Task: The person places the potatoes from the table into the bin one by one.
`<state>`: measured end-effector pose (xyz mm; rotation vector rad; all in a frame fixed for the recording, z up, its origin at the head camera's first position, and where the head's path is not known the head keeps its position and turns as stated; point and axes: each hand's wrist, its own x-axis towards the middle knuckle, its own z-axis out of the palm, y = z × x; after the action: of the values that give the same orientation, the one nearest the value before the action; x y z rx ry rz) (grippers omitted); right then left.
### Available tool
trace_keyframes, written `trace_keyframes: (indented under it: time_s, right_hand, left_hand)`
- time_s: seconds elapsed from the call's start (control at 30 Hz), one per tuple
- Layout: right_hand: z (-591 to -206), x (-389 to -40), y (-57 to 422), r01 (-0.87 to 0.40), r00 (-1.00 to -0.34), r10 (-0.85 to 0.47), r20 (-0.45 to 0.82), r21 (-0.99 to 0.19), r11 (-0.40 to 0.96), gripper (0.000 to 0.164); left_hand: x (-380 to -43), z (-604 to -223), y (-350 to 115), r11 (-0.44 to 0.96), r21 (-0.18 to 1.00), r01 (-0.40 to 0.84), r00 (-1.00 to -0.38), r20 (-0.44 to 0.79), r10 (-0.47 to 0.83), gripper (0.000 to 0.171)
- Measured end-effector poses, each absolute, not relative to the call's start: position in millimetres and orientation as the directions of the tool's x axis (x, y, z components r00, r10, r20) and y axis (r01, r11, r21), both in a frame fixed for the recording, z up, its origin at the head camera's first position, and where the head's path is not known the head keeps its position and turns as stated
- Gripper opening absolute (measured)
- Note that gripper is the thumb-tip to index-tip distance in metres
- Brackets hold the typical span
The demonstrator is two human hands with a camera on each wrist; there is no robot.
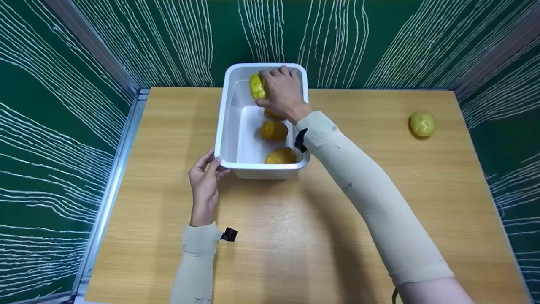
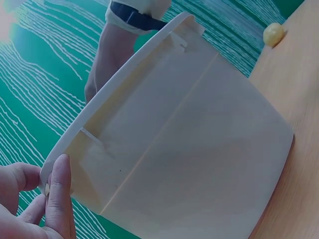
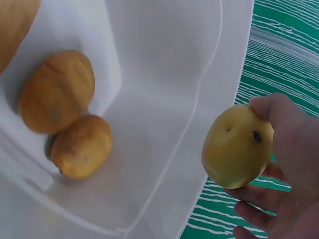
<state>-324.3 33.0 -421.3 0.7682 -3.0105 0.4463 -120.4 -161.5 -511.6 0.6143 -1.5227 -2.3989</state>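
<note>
A white plastic tub [image 1: 230, 114] stands toward the back of the table. My left hand [image 1: 205, 181] pinches its rim at the near left corner; in the left wrist view, fingers [image 2: 61, 194] lie against the tub's outer wall [image 2: 199, 139]. Over the far part of the tub, my right hand [image 1: 282, 90] grips a yellow-green potato [image 1: 257, 86], with dark spots on its skin in the right wrist view. Inside the tub lie several browner potatoes [image 1: 273, 130], one partly hidden beneath the right hand. Another yellow-green potato [image 1: 422, 123] rests on the table at the right.
The wooden table [image 1: 363, 261] is bordered by green walls [image 1: 392, 42] with white wavy lines. A metal rail [image 1: 112, 185] runs along its left edge. The right forearm's pale sleeve [image 1: 375, 202] crosses above the table to the right of the tub.
</note>
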Motion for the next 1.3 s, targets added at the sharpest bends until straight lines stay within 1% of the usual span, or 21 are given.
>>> trace_keyframes:
  time_s: [0.33, 0.63, 0.97, 1.3]
  right_hand:
    - [-440.2, -324.2, 21.0, -0.431, -0.891, -0.453, -0.007, -0.295, 0.853, 0.068]
    - [-458.0, -323.3, 19.2, -0.429, -0.890, -0.454, -0.037, -0.266, 0.863, 0.070]
    - [-467.4, -319.9, 12.7, -0.468, -0.865, -0.494, -0.084, -0.218, 0.856, 0.067]
    - [-469.4, -321.5, 7.5, -0.486, -0.848, -0.515, -0.128, -0.200, 0.851, 0.065]
  left_hand:
    - [-121.9, -512.7, -160.9, -0.416, 0.909, -0.035, -0.876, -0.228, -0.424, 0.040]
    - [-121.4, -513.2, -160.5, -0.420, 0.907, -0.002, -0.884, -0.199, -0.424, 0.039]
    - [-122.6, -514.2, -160.1, -0.436, 0.900, -0.005, -0.879, -0.212, -0.427, 0.039]
    - [-122.6, -514.9, -160.4, -0.441, 0.898, -0.008, -0.877, -0.218, -0.428, 0.040]
